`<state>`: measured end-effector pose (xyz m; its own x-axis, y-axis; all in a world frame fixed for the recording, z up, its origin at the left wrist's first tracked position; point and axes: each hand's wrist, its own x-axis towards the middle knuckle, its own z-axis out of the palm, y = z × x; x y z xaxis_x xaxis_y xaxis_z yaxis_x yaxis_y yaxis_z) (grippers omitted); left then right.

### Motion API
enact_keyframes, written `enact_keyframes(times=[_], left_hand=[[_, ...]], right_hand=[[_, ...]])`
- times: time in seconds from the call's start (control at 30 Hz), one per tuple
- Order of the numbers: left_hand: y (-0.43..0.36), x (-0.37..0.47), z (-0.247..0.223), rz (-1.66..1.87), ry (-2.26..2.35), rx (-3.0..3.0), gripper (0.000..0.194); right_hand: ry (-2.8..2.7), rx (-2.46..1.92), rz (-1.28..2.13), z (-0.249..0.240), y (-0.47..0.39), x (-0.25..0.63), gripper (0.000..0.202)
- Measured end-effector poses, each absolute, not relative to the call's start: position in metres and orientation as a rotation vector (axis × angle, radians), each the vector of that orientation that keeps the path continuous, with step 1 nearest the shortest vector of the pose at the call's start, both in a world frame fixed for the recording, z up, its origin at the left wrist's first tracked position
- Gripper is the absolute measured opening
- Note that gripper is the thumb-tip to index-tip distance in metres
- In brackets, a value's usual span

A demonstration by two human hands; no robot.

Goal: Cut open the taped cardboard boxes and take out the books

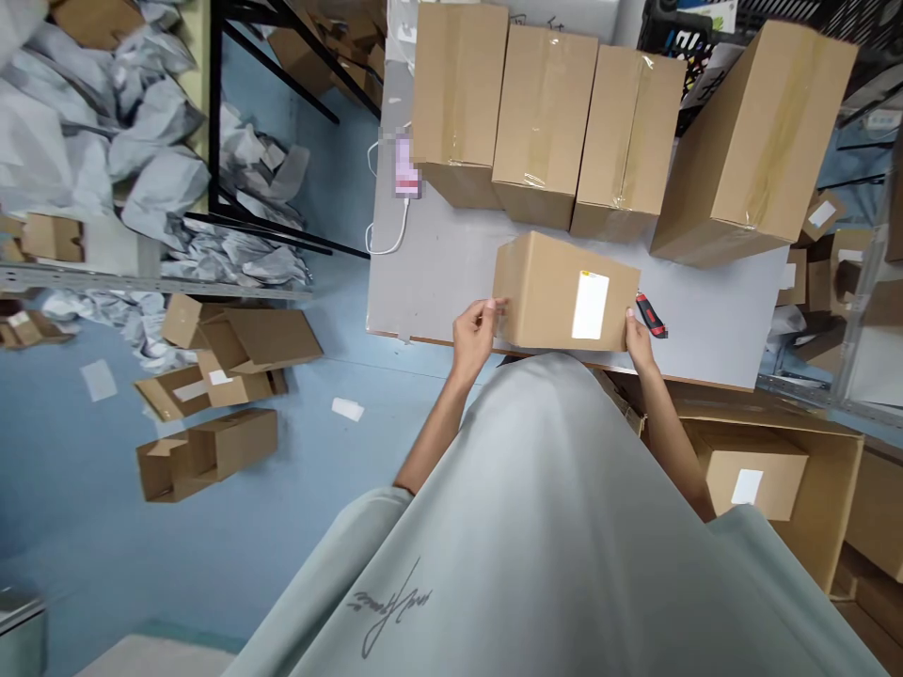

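Observation:
A brown cardboard box (pixel 550 291) with a white label (pixel 590 306) lies at the table's front edge, in front of my body. My left hand (pixel 474 338) is at the box's left end, its fingers pinched together by the lower left side; whatever is between the fingertips is too small to make out. At the other end, my right hand (pixel 639 340) touches the lower right corner with its fingers, not wrapped round the box. A red and black cutter (pixel 650 316) lies on the table just right of that hand.
Four tall taped boxes (pixel 543 122) line the back of the grey table (pixel 430 273). A phone (pixel 406 167) with a white cable lies at the left. An open carton (pixel 832 489) holding a labelled box stands below right. Empty boxes (pixel 240 442) lie on the floor.

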<state>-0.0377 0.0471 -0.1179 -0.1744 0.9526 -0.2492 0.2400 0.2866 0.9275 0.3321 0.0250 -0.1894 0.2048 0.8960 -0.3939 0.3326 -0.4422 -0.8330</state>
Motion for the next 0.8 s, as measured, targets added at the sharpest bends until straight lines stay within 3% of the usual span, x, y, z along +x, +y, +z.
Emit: enact_keyframes(times=[0.17, 0.27, 0.4, 0.5, 0.6, 0.8], left_hand=[[0.072, -0.02, -0.129, 0.82, 1.535, 0.811, 0.083], [0.081, -0.009, -0.128, 0.746, 1.275, 0.702, 0.079], [0.078, 0.005, -0.112, 0.75, 1.182, 0.656, 0.087], [0.073, 0.003, -0.095, 0.786, 1.196, 0.736, 0.092], [0.068, -0.018, -0.078, 0.877, 1.267, 0.866, 0.093], [0.065, -0.07, -0.073, 0.945, 1.424, 1.042, 0.095]], right_hand=[[-1.043, -2.097, 1.0, -0.177, 0.023, 0.349, 0.101], [-1.082, -2.046, 0.856, -0.141, 0.02, 0.335, 0.103], [-1.268, -1.853, 1.029, -0.079, 0.012, 0.288, 0.09], [-1.378, -1.814, 1.082, -0.047, 0.013, 0.257, 0.098], [-1.368, -1.692, 1.129, -0.043, 0.02, 0.24, 0.102], [-1.245, -1.48, 1.348, -0.08, 0.036, 0.191, 0.109]])
